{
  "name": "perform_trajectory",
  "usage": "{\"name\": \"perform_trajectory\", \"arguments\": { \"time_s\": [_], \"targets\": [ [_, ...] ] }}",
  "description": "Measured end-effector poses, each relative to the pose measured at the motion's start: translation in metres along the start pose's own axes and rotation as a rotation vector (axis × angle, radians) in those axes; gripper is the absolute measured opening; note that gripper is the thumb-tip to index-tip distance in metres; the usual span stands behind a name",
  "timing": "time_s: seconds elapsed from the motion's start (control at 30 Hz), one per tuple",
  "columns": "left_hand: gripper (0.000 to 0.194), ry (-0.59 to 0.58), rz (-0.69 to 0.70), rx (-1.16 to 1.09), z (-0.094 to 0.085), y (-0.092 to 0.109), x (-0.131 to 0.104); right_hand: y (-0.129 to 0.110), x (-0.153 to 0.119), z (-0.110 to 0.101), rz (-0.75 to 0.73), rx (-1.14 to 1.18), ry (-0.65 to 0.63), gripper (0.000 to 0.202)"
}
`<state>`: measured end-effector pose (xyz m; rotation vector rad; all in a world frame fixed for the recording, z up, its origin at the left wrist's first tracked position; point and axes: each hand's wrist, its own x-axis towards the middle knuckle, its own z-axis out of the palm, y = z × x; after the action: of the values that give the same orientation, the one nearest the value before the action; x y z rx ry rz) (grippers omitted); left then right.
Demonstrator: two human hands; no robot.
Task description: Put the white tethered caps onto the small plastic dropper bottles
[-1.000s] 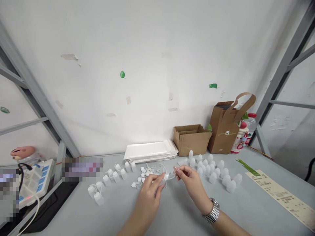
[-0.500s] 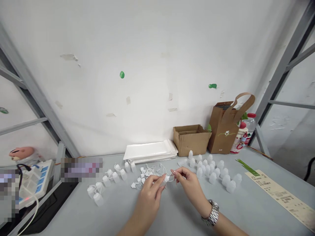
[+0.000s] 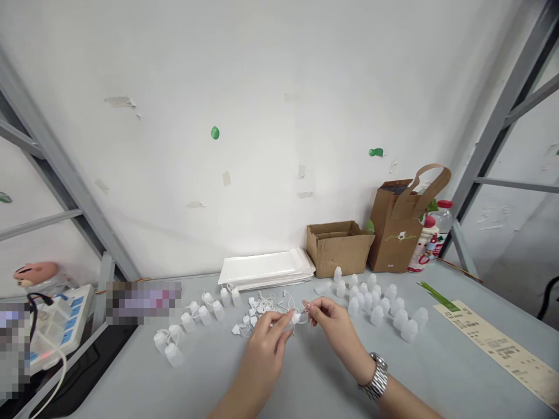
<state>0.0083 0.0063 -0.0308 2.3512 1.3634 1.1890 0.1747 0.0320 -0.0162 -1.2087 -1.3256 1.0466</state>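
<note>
Hand, left (image 3: 265, 344), curled nearly closed, has a small white cap (image 3: 296, 318) at its thumb and forefinger tips over the tabletop (image 3: 303, 381); right hand (image 3: 335, 323), fingertips drawn together, meets the cap's thin strap, though from my end I cannot tell whether it grips. Just beyond the left hand I log a heap of loose caps (image 3: 252, 312), capped bottles (image 3: 204, 315) farther left, frosted bottles (image 3: 377, 316) to the right. Behind these: white envelopes (image 3: 264, 269), cardboard box (image 3: 340, 259), brown bag (image 3: 393, 247).
</note>
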Motion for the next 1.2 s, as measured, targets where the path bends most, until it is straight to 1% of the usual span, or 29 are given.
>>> {"name": "perform_trajectory", "arguments": {
  "time_s": [0.13,0.33,0.43,0.6,0.77,1.0,1.2],
  "targets": [
    [0.038,0.002,0.001,0.001,0.000,0.001,0.000,0.001,-0.001,0.000,-0.031,-0.049,0.000,0.037],
    [0.038,-0.011,0.014,0.010,0.000,0.002,0.000,-0.001,-0.006,0.001,-0.145,-0.185,0.044,0.036],
    [0.039,-0.012,0.028,0.007,0.002,0.000,-0.002,-0.002,-0.008,0.002,-0.173,-0.230,0.047,0.038],
    [0.039,-0.009,0.001,0.001,0.004,0.001,-0.003,0.000,-0.008,0.003,-0.133,-0.191,0.051,0.036],
    [0.038,-0.030,-0.024,0.002,0.004,0.002,-0.003,0.002,-0.008,0.004,-0.100,-0.133,0.058,0.034],
    [0.038,-0.035,-0.016,0.000,0.006,-0.001,-0.004,0.001,-0.010,0.007,-0.136,-0.159,0.075,0.036],
    [0.040,-0.010,0.036,-0.005,0.006,-0.002,-0.004,0.002,-0.014,0.009,-0.160,-0.225,0.085,0.039]
  ]
}}
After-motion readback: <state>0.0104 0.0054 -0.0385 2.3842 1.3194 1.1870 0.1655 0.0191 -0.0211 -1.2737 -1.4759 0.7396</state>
